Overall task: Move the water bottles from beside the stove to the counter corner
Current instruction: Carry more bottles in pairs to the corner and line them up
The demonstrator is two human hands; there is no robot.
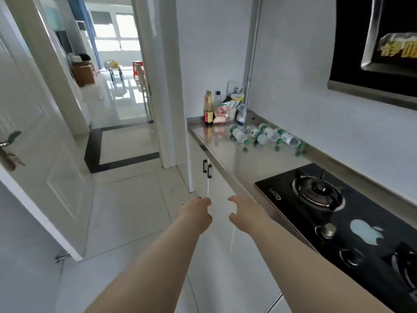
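Lying well beyond both empty, half-curled hands [196, 213] [244, 214]: four water bottles [264, 134].

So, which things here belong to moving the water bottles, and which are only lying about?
Belong to the job:
- four water bottles, lying on their sides
- steel counter
- stove, the reference point
- left hand and right hand, both empty

Just lying about:
- dark sauce bottle
- clear bottle with blue cap
- food packets in the corner
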